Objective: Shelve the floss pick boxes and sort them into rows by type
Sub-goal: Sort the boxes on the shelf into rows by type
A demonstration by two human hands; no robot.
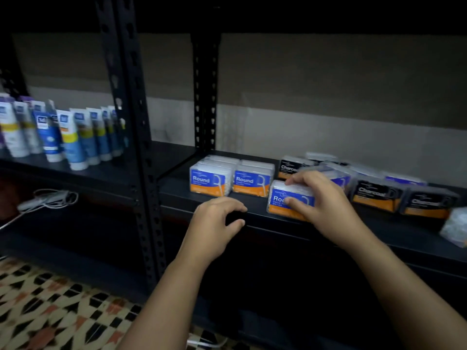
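Round box [290, 199] sits at the shelf's [252, 213] front edge, gripped by your right hand [321, 198]; your left hand [217, 218] hovers, fingers loosely curled, empty.

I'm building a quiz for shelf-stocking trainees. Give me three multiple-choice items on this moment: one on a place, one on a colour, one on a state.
1. Where do the two neat Round rows stand?
A. At the left end of the shelf, by the post
B. On the floor
C. Among the tubes

2. What colour is the label field behind the word Charcoal on the Charcoal boxes?
A. Blue
B. Black
C. Green

3. What is the left hand doing?
A. Gripping a Charcoal box
B. Holding a tube
C. Holding nothing, fingers curled, at the shelf's front edge

Answers: 1 A, the rows sit just right of the upright post. 2 B, their labels are black above an orange band. 3 C, only the right hand grips a box, the Round box.
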